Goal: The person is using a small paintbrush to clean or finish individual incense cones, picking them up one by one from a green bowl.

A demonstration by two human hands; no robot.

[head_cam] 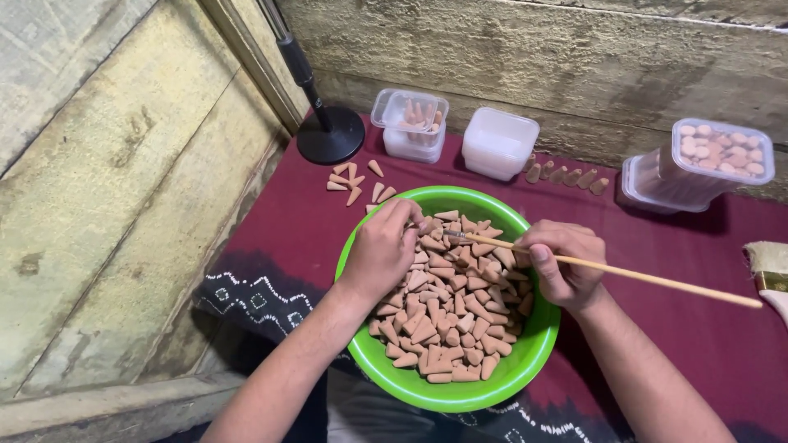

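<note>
A green bowl (427, 392) full of small clay-coloured cones (447, 312) sits in front of me on a maroon cloth (279, 238). My left hand (382, 250) hovers over the bowl's far left side, its fingertips pinched on one cone (426, 225). A long thin wooden stick (657, 280) is gripped in my right hand (562, 261); its tip points left toward the pinched cone.
Loose cones (355, 182) lie behind the bowl, and a row of upright cones (566, 175) stands near the wall. Clear plastic tubs (409, 123), (498, 143), (706, 164) line the back. A black round stand base (331, 135) is at back left. A brush (771, 275) lies at the right edge.
</note>
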